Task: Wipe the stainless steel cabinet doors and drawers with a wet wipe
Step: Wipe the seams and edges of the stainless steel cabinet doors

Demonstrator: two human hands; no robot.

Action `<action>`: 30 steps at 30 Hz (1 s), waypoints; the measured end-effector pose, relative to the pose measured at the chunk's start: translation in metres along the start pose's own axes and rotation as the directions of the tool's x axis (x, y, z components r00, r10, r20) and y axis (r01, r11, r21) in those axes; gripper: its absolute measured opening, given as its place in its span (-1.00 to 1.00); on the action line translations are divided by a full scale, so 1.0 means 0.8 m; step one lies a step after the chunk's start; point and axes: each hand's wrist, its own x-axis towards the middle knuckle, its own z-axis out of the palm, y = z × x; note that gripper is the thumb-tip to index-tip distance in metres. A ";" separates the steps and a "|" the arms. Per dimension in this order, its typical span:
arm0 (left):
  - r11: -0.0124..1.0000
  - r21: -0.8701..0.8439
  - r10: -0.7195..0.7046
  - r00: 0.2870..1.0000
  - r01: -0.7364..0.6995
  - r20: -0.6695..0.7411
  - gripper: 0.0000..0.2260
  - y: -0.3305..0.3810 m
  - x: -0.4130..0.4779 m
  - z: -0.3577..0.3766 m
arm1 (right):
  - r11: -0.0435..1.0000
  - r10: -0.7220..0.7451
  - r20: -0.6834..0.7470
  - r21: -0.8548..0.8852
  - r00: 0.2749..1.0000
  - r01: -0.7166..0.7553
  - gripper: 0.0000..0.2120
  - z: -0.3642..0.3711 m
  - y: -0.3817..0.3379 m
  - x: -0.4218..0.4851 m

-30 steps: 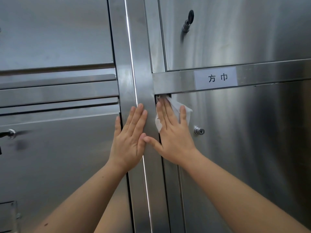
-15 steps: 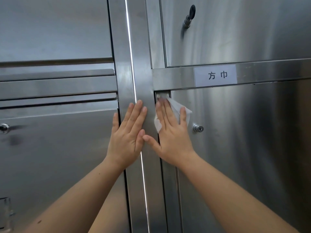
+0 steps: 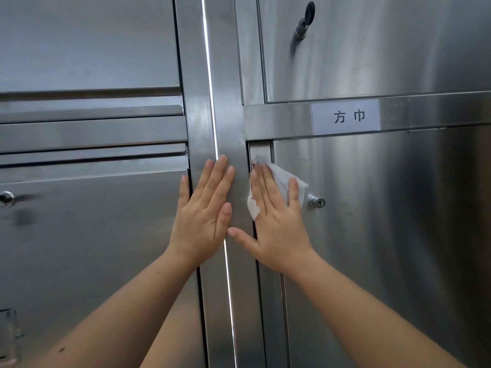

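Head view: your right hand [image 3: 276, 227] lies flat, fingers straight, pressing the wet wipe [image 3: 281, 177] onto the top left corner of the lower right door [image 3: 385, 235]; nothing is pinched. Your left hand [image 3: 202, 219] rests flat and bare on the vertical post [image 3: 233, 128]. The wipe looks thin and limp, likely to bunch or slip; press through the fingertips. The lock [image 3: 317, 201], just beside your little finger, may snag it. The door seam borders the left; open steel lies right and below.
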 end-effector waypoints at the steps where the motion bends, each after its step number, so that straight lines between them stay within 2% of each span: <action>1: 1.000 0.000 -0.002 1.000 0.002 -0.001 -0.55 0.001 0.000 0.000 | 1.000 0.005 -0.004 0.011 1.000 -0.005 -0.18 0.003 -0.003 -0.011; 5: 1.000 -0.009 -0.009 1.000 0.009 0.005 -0.55 0.003 0.000 -0.002 | 0.999 -0.016 -0.012 -0.030 1.000 0.015 -0.21 0.009 -0.008 -0.038; 13: 1.000 -0.024 -0.016 1.000 0.016 0.010 -0.55 0.001 -0.001 0.001 | 1.000 0.016 -0.023 -0.024 1.000 -0.017 -0.24 -0.005 0.005 0.029; 22: 0.999 -0.029 -0.016 1.000 0.016 0.002 -0.55 0.004 0.000 -0.002 | 0.998 -0.021 0.011 -0.062 1.000 0.022 -0.27 0.004 -0.004 -0.023; 27: 1.000 -0.015 -0.014 1.000 0.013 -0.014 -0.56 0.004 0.000 -0.002 | 1.000 0.009 0.003 -0.006 1.000 -0.009 -0.31 -0.009 0.009 0.047; 30: 1.000 -0.020 -0.014 1.000 0.014 -0.011 -0.55 0.005 0.000 -0.002 | 0.999 0.021 -0.036 0.041 0.999 -0.019 -0.33 -0.006 0.006 0.043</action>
